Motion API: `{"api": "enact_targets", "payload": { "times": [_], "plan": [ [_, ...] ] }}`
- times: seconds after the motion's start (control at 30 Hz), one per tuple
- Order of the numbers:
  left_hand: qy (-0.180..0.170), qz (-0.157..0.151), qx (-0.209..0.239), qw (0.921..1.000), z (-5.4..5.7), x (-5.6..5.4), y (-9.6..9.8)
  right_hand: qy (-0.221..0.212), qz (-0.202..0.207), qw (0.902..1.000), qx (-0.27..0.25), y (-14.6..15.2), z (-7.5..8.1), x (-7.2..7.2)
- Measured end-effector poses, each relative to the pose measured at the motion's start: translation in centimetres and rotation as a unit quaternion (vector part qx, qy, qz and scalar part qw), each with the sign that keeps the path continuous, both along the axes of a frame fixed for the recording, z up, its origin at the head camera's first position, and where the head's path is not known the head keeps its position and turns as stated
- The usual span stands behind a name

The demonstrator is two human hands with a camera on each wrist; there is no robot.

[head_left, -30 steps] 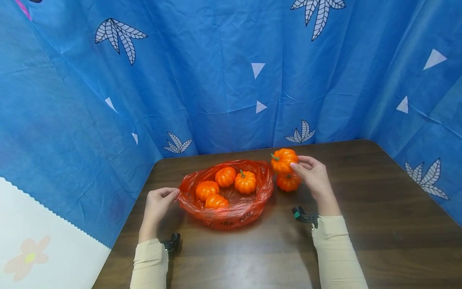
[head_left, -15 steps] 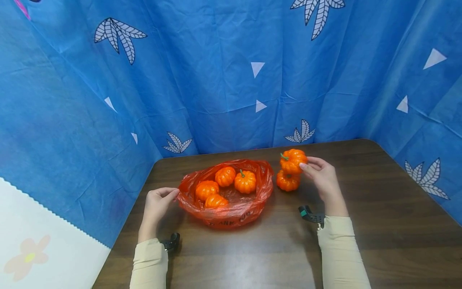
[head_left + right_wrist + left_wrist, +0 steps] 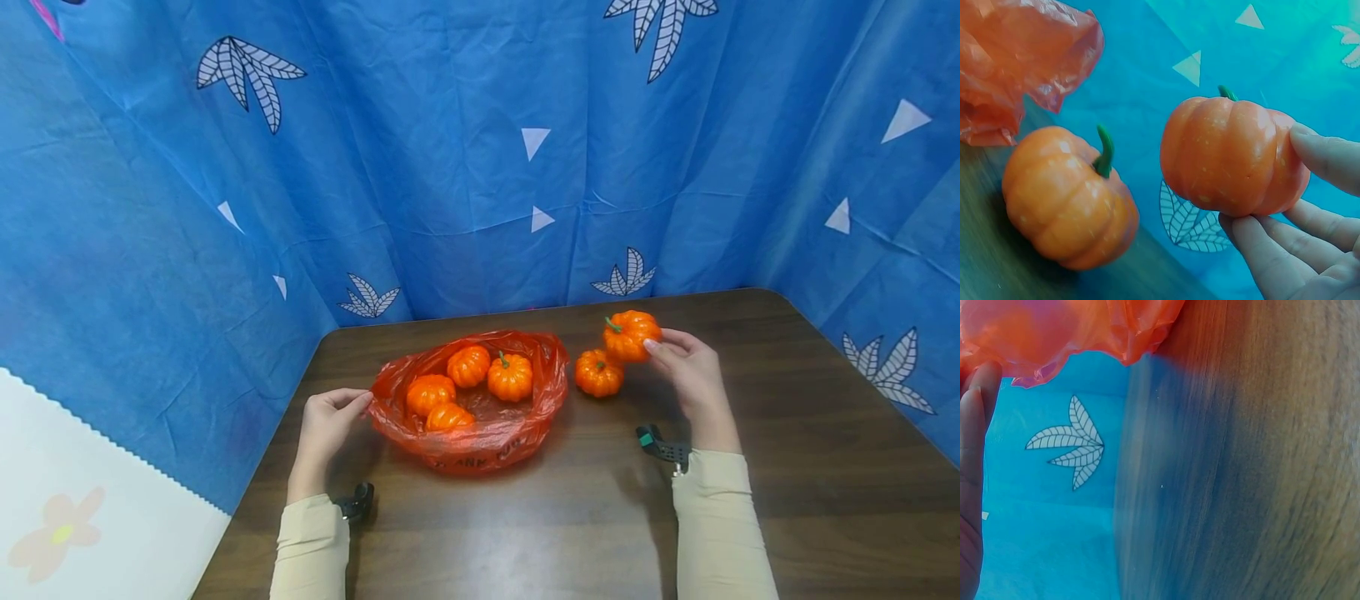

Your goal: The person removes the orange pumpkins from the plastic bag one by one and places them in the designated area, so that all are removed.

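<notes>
My left hand (image 3: 330, 421) pinches the left rim of a red translucent plastic bag (image 3: 480, 454), its mouth spread wide. Inside the bag lie several small orange pumpkins (image 3: 510, 377). In the left wrist view, the fingertips (image 3: 986, 384) meet the crinkled edge of the bag (image 3: 1147, 325). My right hand (image 3: 693, 379) grips another small pumpkin (image 3: 632, 336) with a green stem, thumb on one side and fingers beneath. Just left of it a second pumpkin (image 3: 598, 373) rests on the table beside the bag; the right wrist view shows this resting pumpkin (image 3: 1069, 200) with its curved stem.
The dark wood table (image 3: 517, 542) ends at a blue curtain (image 3: 465, 167) with leaf and triangle prints behind and on both sides. A white scalloped cloth (image 3: 97, 500) hangs at the lower left. Each wrist wears a black camera strap.
My right hand has moved right with its pumpkin, away from the bag, uncovering more of the pumpkin on the table. The left hand and bag stay in place.
</notes>
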State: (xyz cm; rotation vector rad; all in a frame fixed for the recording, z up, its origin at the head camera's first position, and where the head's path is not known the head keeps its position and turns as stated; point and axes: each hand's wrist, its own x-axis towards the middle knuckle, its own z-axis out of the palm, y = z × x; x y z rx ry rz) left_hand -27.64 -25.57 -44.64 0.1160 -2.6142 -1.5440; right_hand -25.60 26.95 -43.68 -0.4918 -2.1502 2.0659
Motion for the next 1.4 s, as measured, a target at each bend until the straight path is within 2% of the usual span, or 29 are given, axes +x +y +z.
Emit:
{"api": "enact_targets", "payload": {
  "times": [0.2,0.57,0.9,1.13,1.4],
  "plan": [
    [-0.003,0.000,-0.003,1.0000,0.2,0.0,0.0,-0.008,-0.009,0.9997,-0.023,1.0,-0.4,0.2],
    [-0.001,-0.003,-0.008,1.0000,0.0,0.1,-0.1,-0.029,-0.020,0.9993,-0.010,2.2,-1.9,0.6],
    [0.003,-0.004,-0.005,1.0000,0.1,0.2,-0.1,-0.054,0.005,0.9986,0.000,2.6,-2.6,0.8],
    [-0.007,0.001,-0.007,0.9999,0.1,0.3,-0.1,-0.068,0.021,0.9974,0.009,2.9,-3.1,0.8],
    [-0.009,0.004,-0.007,0.9999,0.1,0.1,-0.1,-0.066,0.018,0.9976,0.009,3.0,-3.7,0.7]
  ]
}}
